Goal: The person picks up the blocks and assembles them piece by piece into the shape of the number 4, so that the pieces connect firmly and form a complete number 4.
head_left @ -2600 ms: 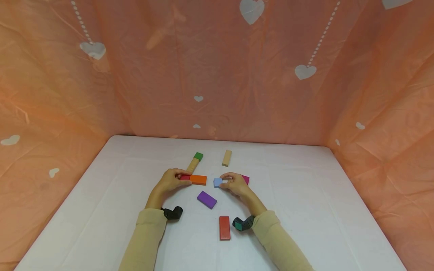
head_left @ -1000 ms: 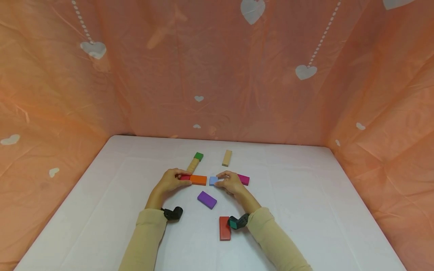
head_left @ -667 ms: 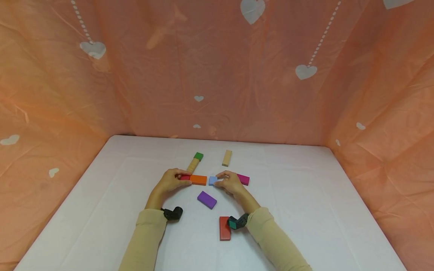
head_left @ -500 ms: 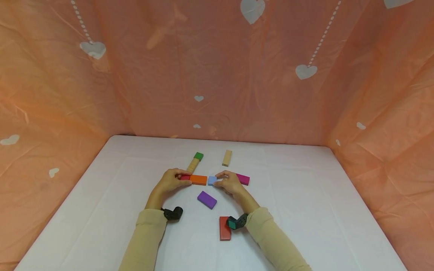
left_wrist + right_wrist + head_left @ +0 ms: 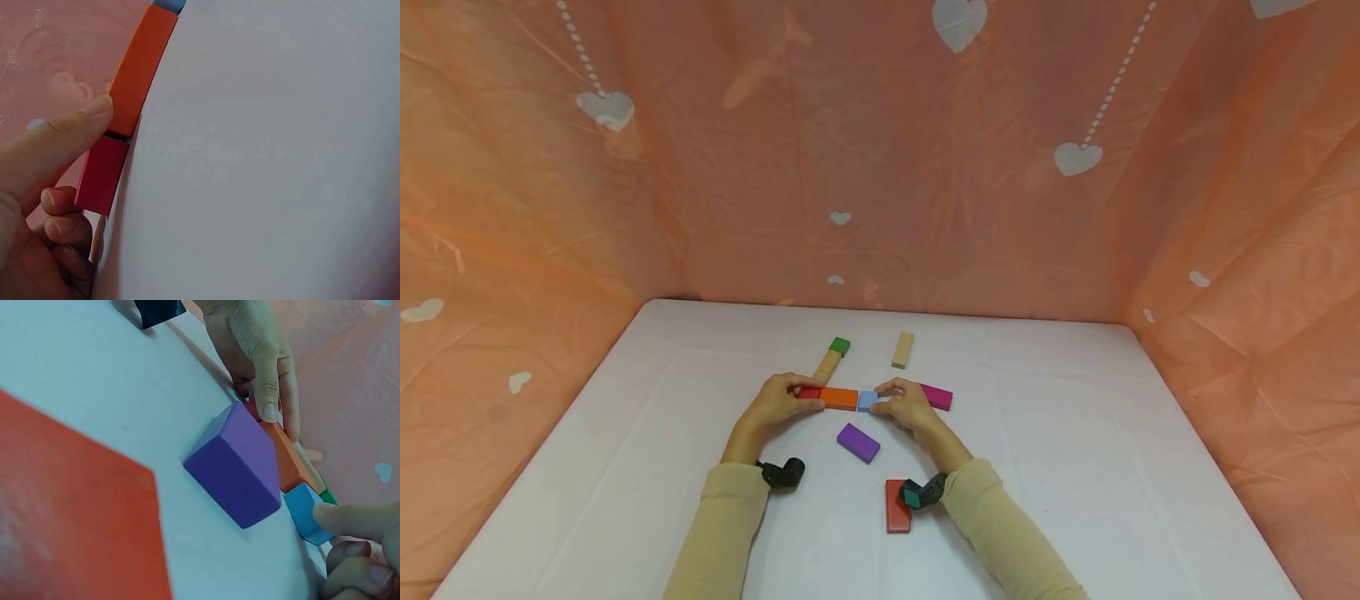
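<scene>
My left hand pinches the orange block at its left end, thumb on the near side and a finger across the far side. A shorter crimson block sits end to end with it, inside the curl of the hand. With thumb and finger my right hand pinches a small light blue block, partly covered by the fingers. The blue block stands at the right end of the orange one, in line with it. Behind the left fingers, a natural wood block leads to a green block.
A purple block lies slanted in front of the row. Nearer, a red block is partly covered by the right wrist camera. A magenta block lies beyond the right hand, and another plain wood block farther back.
My right hand has slid the light blue block leftward until the gap to the orange block closed. More of the magenta block shows behind it. The left hand has stayed in place.
</scene>
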Demonstrator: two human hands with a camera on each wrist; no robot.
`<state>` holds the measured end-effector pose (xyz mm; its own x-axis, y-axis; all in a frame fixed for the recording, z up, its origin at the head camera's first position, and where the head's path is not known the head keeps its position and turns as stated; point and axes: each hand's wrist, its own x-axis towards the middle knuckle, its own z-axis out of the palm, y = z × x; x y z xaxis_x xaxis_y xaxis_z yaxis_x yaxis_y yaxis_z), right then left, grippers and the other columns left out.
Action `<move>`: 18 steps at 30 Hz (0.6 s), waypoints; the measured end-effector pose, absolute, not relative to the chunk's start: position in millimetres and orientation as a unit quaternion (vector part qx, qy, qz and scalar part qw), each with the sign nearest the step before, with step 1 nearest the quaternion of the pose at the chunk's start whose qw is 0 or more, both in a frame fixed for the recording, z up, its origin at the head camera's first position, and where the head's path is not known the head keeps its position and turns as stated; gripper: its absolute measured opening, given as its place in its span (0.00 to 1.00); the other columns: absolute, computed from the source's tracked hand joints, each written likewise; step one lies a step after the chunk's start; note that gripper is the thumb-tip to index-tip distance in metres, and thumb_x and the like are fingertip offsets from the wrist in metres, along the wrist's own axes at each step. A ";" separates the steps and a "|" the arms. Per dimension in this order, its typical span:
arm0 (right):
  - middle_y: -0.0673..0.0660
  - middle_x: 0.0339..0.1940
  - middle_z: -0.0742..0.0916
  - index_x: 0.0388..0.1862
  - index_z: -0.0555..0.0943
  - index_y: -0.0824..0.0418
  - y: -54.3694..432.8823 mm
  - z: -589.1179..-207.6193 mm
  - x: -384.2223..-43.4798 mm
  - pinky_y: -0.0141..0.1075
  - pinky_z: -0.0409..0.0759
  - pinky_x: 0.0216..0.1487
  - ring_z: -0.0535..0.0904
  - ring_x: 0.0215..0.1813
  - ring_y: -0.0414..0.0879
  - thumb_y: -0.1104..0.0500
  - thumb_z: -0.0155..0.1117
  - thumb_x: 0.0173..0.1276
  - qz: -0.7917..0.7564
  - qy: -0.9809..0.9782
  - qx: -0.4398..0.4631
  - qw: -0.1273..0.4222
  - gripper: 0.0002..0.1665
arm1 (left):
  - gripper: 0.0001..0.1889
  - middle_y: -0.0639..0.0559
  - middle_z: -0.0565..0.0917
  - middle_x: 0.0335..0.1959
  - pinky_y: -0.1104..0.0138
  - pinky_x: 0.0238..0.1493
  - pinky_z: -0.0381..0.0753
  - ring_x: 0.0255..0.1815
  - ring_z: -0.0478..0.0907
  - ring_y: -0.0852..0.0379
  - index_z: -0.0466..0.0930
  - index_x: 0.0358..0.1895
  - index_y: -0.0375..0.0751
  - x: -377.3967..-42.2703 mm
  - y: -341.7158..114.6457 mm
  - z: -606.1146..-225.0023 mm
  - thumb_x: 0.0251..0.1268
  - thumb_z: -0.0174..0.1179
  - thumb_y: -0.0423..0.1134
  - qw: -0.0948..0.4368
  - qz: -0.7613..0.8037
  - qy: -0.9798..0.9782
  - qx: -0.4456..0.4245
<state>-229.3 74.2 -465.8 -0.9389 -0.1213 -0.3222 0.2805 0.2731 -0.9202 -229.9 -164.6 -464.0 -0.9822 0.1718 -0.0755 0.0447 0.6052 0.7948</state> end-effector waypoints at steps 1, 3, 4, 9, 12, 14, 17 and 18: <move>0.63 0.52 0.83 0.49 0.80 0.68 74.0 -466.1 -229.4 0.26 0.62 0.22 0.64 0.22 0.38 0.69 0.69 0.55 -0.602 0.779 0.051 0.167 0.20 | 0.18 0.45 0.75 0.35 0.67 0.39 0.64 0.40 0.66 0.53 0.84 0.50 0.38 -229.9 -164.5 -464.2 0.55 0.70 0.38 0.073 0.443 0.892 0.061; 0.63 0.52 0.83 0.49 0.80 0.67 73.6 -466.6 -229.5 0.27 0.62 0.22 0.64 0.23 0.38 0.68 0.69 0.55 -0.603 0.778 0.051 0.167 0.20 | 0.18 0.46 0.74 0.34 0.67 0.39 0.64 0.40 0.66 0.53 0.84 0.50 0.37 -230.1 -164.5 -464.8 0.54 0.70 0.38 0.074 0.449 0.889 0.059; 0.63 0.52 0.83 0.49 0.80 0.67 73.5 -466.8 -229.8 0.27 0.62 0.22 0.65 0.23 0.38 0.68 0.69 0.55 -0.602 0.779 0.051 0.166 0.20 | 0.19 0.46 0.74 0.34 0.67 0.38 0.64 0.40 0.66 0.53 0.84 0.50 0.37 -230.1 -164.5 -464.9 0.54 0.70 0.38 0.075 0.450 0.888 0.059; 0.62 0.51 0.84 0.49 0.80 0.66 73.0 -466.7 -229.3 0.27 0.61 0.21 0.61 0.20 0.37 0.68 0.70 0.55 -0.600 0.781 0.051 0.166 0.20 | 0.19 0.45 0.75 0.36 0.67 0.39 0.64 0.40 0.66 0.53 0.84 0.50 0.37 -229.8 -164.4 -465.2 0.55 0.70 0.38 0.077 0.450 0.888 0.055; 0.62 0.52 0.84 0.49 0.81 0.66 73.1 -465.5 -228.5 0.27 0.60 0.20 0.60 0.19 0.37 0.67 0.70 0.55 -0.599 0.781 0.050 0.169 0.20 | 0.18 0.46 0.74 0.34 0.67 0.38 0.64 0.39 0.66 0.54 0.84 0.50 0.37 -230.0 -164.6 -465.4 0.54 0.70 0.38 0.075 0.452 0.887 0.057; 0.62 0.52 0.85 0.49 0.81 0.65 73.2 -465.4 -228.5 0.26 0.60 0.19 0.60 0.18 0.37 0.67 0.70 0.55 -0.598 0.782 0.051 0.170 0.20 | 0.18 0.46 0.73 0.34 0.67 0.38 0.64 0.39 0.66 0.54 0.84 0.50 0.37 -230.1 -164.6 -465.4 0.54 0.70 0.38 0.074 0.452 0.887 0.059; 0.62 0.54 0.84 0.49 0.81 0.65 73.0 -465.2 -228.3 0.26 0.60 0.20 0.60 0.19 0.37 0.67 0.70 0.55 -0.597 0.782 0.050 0.170 0.20 | 0.18 0.46 0.73 0.34 0.67 0.38 0.64 0.39 0.66 0.54 0.84 0.50 0.37 -230.3 -164.8 -465.4 0.55 0.70 0.38 0.074 0.447 0.889 0.062; 0.63 0.54 0.84 0.49 0.81 0.65 73.0 -465.5 -228.2 0.27 0.60 0.20 0.60 0.19 0.37 0.67 0.70 0.55 -0.596 0.784 0.049 0.169 0.20 | 0.18 0.46 0.74 0.34 0.67 0.38 0.64 0.39 0.66 0.54 0.84 0.50 0.37 -230.4 -164.9 -465.5 0.55 0.70 0.38 0.074 0.446 0.890 0.062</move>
<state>-228.2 73.0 -465.5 -0.9380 -0.1247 -0.3233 0.2780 0.2859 -0.9171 -230.4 -164.9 -465.5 -0.9815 0.1756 -0.0760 0.0442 0.5946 0.8028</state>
